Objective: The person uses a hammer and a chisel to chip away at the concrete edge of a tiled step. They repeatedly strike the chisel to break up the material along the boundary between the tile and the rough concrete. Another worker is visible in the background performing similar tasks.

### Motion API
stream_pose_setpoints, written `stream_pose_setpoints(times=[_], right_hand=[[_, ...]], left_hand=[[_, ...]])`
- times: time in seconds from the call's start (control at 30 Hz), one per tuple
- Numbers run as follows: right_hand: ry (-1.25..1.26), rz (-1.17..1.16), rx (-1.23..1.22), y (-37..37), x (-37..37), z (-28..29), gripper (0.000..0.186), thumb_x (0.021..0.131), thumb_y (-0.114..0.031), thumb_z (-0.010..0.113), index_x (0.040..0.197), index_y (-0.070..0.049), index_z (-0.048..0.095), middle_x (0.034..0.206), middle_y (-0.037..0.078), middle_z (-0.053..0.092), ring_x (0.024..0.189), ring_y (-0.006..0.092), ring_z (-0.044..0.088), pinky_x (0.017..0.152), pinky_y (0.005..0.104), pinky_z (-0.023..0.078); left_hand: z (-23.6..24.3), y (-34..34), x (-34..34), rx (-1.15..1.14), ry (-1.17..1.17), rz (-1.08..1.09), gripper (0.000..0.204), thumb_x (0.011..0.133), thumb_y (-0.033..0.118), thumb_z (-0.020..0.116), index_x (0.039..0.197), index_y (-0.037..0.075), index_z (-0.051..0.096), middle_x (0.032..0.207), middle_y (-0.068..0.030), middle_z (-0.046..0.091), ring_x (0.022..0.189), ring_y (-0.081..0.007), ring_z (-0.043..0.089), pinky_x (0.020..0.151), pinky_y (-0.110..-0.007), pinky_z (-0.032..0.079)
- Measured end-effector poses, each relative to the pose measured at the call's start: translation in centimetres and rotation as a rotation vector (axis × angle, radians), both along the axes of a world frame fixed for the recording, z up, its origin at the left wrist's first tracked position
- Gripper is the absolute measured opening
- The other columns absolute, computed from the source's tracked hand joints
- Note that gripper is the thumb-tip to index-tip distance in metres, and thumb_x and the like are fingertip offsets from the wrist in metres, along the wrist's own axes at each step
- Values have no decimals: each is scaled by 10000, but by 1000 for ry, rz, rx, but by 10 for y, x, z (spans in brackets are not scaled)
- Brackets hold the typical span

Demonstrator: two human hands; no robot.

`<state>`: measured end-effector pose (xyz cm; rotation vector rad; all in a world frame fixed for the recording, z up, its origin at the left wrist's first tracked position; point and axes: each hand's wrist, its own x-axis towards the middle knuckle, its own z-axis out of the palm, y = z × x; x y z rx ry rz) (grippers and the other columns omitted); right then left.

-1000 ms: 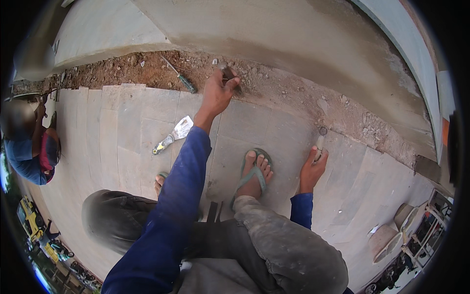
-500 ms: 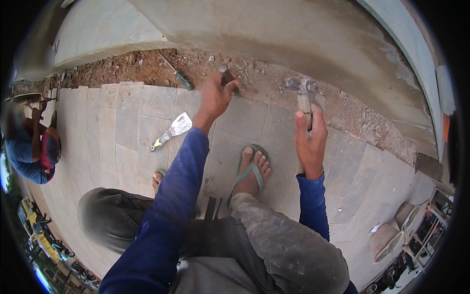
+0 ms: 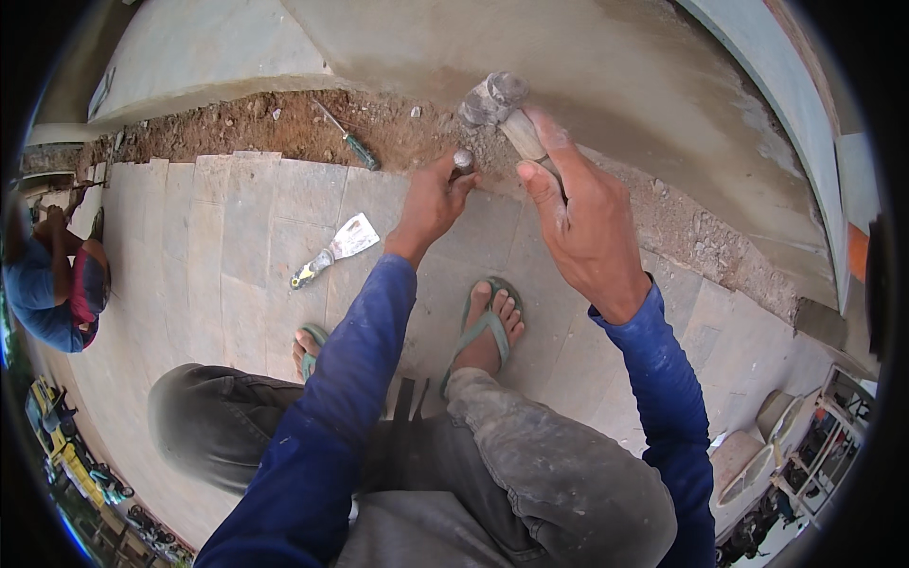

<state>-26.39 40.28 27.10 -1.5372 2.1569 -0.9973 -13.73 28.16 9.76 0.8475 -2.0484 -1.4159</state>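
Gripped in my right hand (image 3: 592,227) is a hammer (image 3: 494,99) with a dusty double-faced head and a pale wooden handle; the head is raised near the base of the wall. My left hand (image 3: 431,204) is closed around a metal chisel (image 3: 463,158), its round struck end pointing up; its lower part is hidden by my fingers. The chisel stands at the border between the paving and the dug strip of soil. Hammer and chisel are apart. To the left, a green-handled screwdriver (image 3: 359,150) lies across the soil edge. A scraper (image 3: 339,248) with a plaster-smeared blade rests on the tiles.
A low plastered wall (image 3: 606,85) curves along the far side, with a strip of dirt and rubble (image 3: 237,128) at its foot. Grey paving tiles (image 3: 251,237) lie under my sandalled feet. A person in blue (image 3: 43,293) crouches at far left. Conical hats (image 3: 748,450) sit at right.
My right hand has lifted the hammer up and to the left, closer to the chisel. My left hand has shifted slightly, and the chisel now stands more upright.
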Motion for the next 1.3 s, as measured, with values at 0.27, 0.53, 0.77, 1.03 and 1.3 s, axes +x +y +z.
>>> stream_pose_setpoints(times=[0.27, 0.53, 0.77, 1.03, 1.3], right_hand=[[239, 69, 158, 8, -4, -5, 483, 956, -230, 644, 1422, -186, 526, 752, 152, 604, 676, 347, 629, 622, 448, 500], [283, 98, 303, 11, 0, -11, 476, 953, -252, 642, 1414, -208, 532, 720, 130, 574, 646, 328, 609, 598, 435, 488], [190, 50, 130, 16, 6, -21, 492, 954, -264, 638, 1426, -209, 511, 748, 146, 616, 627, 343, 631, 611, 449, 505], [138, 5, 264, 25, 1, -34, 449, 976, -286, 603, 1405, -182, 521, 786, 186, 651, 706, 381, 670, 637, 479, 515], [14, -194, 45, 43, 7, -24, 463, 971, -228, 623, 1414, -126, 534, 830, 179, 671, 724, 341, 663, 659, 422, 504]], left_hand=[[-2, 7, -3, -30, 25, -13, 146, 875, 68, 693, 968, -1, 604, 811, -227, 641, 769, -423, 625, 668, -431, 482], [-14, 9, 0, -143, -17, -27, 173, 862, 87, 711, 991, 7, 626, 871, -239, 650, 802, -452, 616, 672, -459, 476], [-10, 2, -2, -93, -13, -59, 180, 849, 75, 722, 998, 7, 648, 925, -239, 658, 849, -461, 620, 696, -458, 488], [-8, 5, -5, -69, 5, -102, 195, 847, 82, 724, 1011, 11, 644, 890, -246, 662, 840, -472, 620, 696, -456, 492], [-27, -23, -25, 63, 240, 242, 228, 917, 178, 729, 944, -16, 613, 786, -89, 702, 769, -167, 692, 683, -314, 526]])
